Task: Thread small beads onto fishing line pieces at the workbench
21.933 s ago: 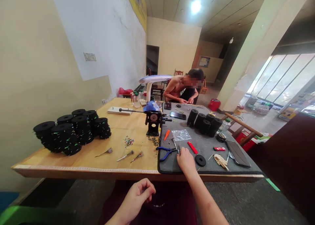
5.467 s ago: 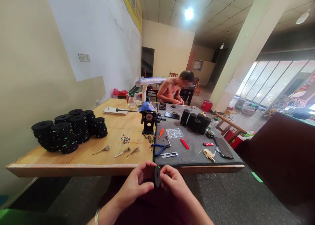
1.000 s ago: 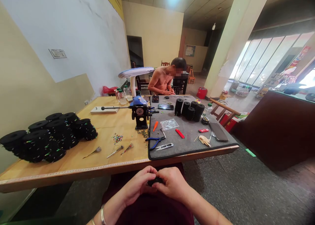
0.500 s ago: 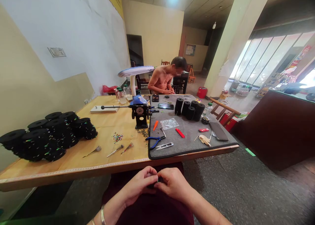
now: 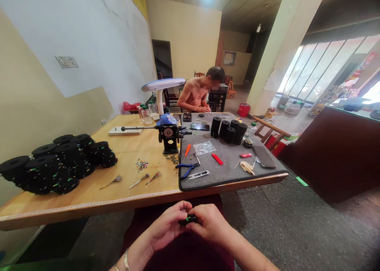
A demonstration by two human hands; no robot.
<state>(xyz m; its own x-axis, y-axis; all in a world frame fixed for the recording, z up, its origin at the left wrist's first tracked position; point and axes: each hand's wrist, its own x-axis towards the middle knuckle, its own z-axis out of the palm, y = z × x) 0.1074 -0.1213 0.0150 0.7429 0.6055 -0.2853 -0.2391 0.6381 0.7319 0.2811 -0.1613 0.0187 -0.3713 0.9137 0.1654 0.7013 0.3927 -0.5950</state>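
Note:
Below the table's front edge, over my lap, my left hand [image 5: 168, 225] and my right hand [image 5: 209, 223] meet with curled fingers around a small black spool [image 5: 187, 220] that has a green fleck on it. Both hands pinch it between thumb and fingers. On the grey mat [image 5: 228, 172] just beyond lie blue-handled pliers [image 5: 186, 169] and silver thread snips [image 5: 198, 175]. A black winding machine [image 5: 169, 136] stands at the middle of the wooden table [image 5: 89, 199].
Stacks of black spools [image 5: 56, 164] fill the table's left side; several more black spools [image 5: 228, 130] stand on the mat's far part. A red tool [image 5: 217, 159], a phone [image 5: 263, 156], loose beads [image 5: 141, 165] and a lamp [image 5: 162, 87] are there. Another person [image 5: 198, 95] sits at the far end.
My hands have kept working the small spool in my lap; it has turned a little, and a green fleck now shows on it. The view has shifted slightly.

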